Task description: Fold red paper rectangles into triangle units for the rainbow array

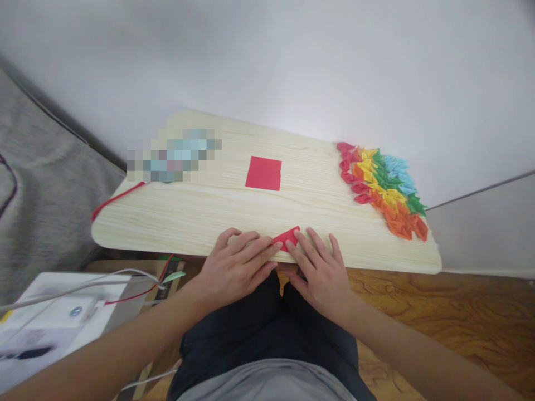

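A small folded piece of red paper [287, 238] lies at the table's front edge, partly covered by my fingertips. My left hand [236, 267] presses on its left side, with the fingers stretched out and lying flat. On its right side rest the fingertips of my right hand [320, 267], whose fingers are spread. Both thumbs are low, by the table edge. Farther back on the table, a flat square sheet of red paper [263, 173] lies by itself.
Several folded paper pieces [382, 189] in red, yellow, orange, green and blue sit at the table's right end. A pixelated object [179, 156] with a red cord [119, 199] is at the left. Below left stands a white box [112, 289] with cables. A wall rises behind the table [200, 214].
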Demonstrator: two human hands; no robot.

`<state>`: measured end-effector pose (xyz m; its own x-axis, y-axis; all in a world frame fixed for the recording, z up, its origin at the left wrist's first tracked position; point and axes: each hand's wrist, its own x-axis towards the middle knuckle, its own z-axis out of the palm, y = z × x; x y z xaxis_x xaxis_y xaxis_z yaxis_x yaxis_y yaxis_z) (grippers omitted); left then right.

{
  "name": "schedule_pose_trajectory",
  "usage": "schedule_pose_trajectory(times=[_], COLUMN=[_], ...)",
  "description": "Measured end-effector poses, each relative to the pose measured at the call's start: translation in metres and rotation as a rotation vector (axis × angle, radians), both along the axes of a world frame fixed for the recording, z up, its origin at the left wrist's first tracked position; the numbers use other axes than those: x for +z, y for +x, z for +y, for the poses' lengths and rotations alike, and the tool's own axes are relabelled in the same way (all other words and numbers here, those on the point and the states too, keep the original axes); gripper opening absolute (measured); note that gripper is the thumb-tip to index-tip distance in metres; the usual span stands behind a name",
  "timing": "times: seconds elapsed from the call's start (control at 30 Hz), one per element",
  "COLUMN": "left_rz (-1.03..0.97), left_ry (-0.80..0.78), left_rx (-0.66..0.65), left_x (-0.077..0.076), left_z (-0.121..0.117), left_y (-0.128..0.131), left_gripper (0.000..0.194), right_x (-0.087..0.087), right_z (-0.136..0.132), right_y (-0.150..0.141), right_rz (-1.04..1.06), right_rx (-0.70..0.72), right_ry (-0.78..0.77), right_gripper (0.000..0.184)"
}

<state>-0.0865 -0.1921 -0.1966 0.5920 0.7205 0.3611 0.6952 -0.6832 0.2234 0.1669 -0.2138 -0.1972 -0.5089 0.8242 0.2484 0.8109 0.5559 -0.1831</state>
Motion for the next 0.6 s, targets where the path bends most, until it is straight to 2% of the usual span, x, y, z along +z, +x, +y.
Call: schedule_pose_trajectory(times=[0.17, 0.33, 0.6], left_rz=[-0.079, -0.140, -0.259], left_ry=[0.082, 0.070, 0.067], left_rx=[0.100, 0.158, 0.211], left_x=[-0.012, -0.012, -0.008], left_z=[-0.011, -0.018, -0.036], left_y=[0.004, 0.011, 0.025], left_gripper=[0.046, 0.042, 0.025], right_x=[-0.004, 0.000, -0.002], right_z=[0.000, -0.004, -0.011], right_y=[-0.001, -0.006, -0.012], right_rz=[0.031, 0.065, 0.209], right_rx=[-0.022, -0.037, -0.019], right_ry=[0.029, 0.027, 0.089], right_gripper=[0.061, 0.056, 0.023])
